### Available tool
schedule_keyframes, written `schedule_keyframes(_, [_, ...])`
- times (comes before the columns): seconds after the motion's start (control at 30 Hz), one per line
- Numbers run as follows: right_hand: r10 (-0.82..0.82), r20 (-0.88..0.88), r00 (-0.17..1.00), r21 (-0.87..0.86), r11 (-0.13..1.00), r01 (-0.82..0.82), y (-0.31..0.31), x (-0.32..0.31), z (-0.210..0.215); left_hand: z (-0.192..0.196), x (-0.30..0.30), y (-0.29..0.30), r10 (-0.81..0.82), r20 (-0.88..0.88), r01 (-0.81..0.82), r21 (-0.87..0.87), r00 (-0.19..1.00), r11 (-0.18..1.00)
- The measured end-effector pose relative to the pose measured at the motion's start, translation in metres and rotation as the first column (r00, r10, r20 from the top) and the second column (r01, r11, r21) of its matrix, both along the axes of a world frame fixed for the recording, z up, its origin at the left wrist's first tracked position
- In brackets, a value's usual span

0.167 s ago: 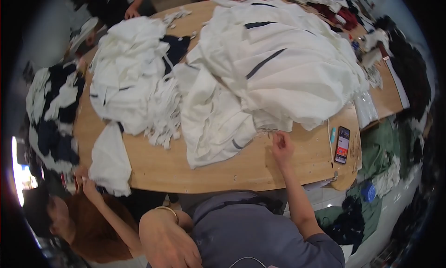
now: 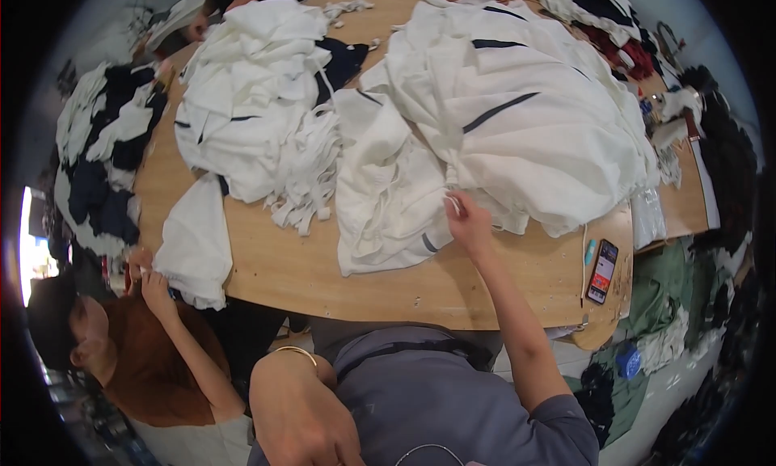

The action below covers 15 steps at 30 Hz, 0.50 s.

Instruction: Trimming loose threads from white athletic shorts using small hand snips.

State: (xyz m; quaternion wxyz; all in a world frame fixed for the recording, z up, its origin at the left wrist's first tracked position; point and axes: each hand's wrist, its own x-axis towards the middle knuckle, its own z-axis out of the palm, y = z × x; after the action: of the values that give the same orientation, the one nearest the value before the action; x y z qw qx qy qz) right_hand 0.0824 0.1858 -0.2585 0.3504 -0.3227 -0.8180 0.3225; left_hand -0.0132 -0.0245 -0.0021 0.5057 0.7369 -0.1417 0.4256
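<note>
A white garment [image 2: 384,215] with dark strips lies on the wooden table in front of me. At its right edge my right hand [image 2: 469,219] pinches the white fabric between thumb and fingers. Just beyond, a large heap of white garments [image 2: 550,143] with dark navy strips spreads over the table's right half. My left hand [image 2: 303,417], with a gold bangle on the wrist, is raised close to my body at the lower edge. Its fingers bend downward and their tips are cut off by the picture, so what they hold, if anything, is hidden.
A second white garment heap [image 2: 250,102] covers the table's left side. A phone [image 2: 602,272] and a turquoise-capped item [image 2: 591,249] lie at the right. At left, a co-worker's hands [image 2: 153,284] hold a white piece [image 2: 194,248]. Other people's hands show at the far edge.
My right hand has moved left and away from me, from the table front onto the white garment's edge. The view has shifted slightly. My left hand stays near my body.
</note>
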Motion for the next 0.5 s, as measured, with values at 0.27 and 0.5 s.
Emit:
schedule_keyframes(0.27, [0.066,0.326,0.943,-0.281,0.959,0.03,-0.032,-0.077,-0.015,-0.08,-0.043,0.037,0.66,-0.742,-0.96,-0.254,0.116,-0.116])
schedule_keyframes(0.5, [-0.059,0.078,0.995,-0.222,0.972,0.075,-0.038,-0.02,0.008,-0.262,-0.071,0.101,0.269,-0.501,-0.563,0.65,-0.823,-0.511])
